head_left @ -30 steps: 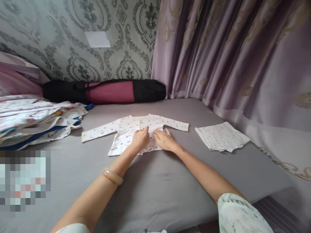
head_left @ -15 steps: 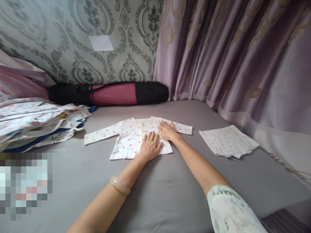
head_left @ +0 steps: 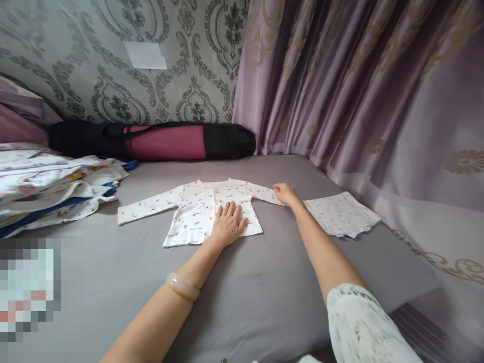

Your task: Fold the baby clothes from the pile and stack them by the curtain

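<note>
A small white printed baby shirt (head_left: 192, 212) lies spread flat on the grey bed sheet (head_left: 94, 272), both sleeves stretched out sideways. My left hand (head_left: 228, 223) rests flat on the lower front of the shirt, fingers spread, covering part of the button edge. Out at the right sleeve, my right hand (head_left: 286, 194) is closed on the cuff end, which its fingers hide. Just beyond that hand lies a folded whitish printed cloth (head_left: 342, 214).
A heap of printed clothes (head_left: 49, 186) lies at the left. Along the wall stretches a long black and maroon bag (head_left: 166, 142). Purple curtains (head_left: 340, 75) hang down the right side to the bed. A blurred patch (head_left: 26, 287) hides the lower left corner.
My right hand has moved right from the shirt's chest to the sleeve end and closed there. My left hand stays flat on the shirt. The view has turned slightly right.
</note>
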Motion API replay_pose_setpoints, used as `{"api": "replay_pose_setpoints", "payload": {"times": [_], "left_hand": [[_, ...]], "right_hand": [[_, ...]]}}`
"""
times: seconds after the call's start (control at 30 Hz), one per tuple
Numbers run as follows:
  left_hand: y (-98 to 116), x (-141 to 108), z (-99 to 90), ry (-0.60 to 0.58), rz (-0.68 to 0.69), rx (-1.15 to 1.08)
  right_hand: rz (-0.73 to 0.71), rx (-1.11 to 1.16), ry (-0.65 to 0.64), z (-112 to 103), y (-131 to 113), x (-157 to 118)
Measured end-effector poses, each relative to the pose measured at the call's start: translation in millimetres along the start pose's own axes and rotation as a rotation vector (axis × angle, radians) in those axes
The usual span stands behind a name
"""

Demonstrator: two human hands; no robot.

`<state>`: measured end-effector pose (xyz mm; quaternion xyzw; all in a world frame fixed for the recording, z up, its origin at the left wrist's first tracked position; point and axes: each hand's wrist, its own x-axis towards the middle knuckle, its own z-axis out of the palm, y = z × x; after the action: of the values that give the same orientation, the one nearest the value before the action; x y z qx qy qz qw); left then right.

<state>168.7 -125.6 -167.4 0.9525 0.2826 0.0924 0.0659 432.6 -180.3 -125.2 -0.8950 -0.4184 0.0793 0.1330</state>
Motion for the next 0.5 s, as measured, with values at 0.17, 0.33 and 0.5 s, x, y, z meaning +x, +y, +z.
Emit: {"api": "replay_pose_setpoints", "payload": {"times": [0.17,0.33,0.5], "left_hand": [[1.0,0.0,-1.0,0.015,0.001,-0.022],[-0.6,0.0,0.4,0.021,0.001,-0.043],[-0.7,-0.7,-0.4,-0.002,0.016,-0.012]], "right_hand": [[0.128,-0.107,-0.038,-10.1,29.8,-5.0],[0.193,-0.129,-0.038,-11.3,30.3,-5.4],[0.253,-0.088,-0.043,-12.1,32.7,3.1]]}}
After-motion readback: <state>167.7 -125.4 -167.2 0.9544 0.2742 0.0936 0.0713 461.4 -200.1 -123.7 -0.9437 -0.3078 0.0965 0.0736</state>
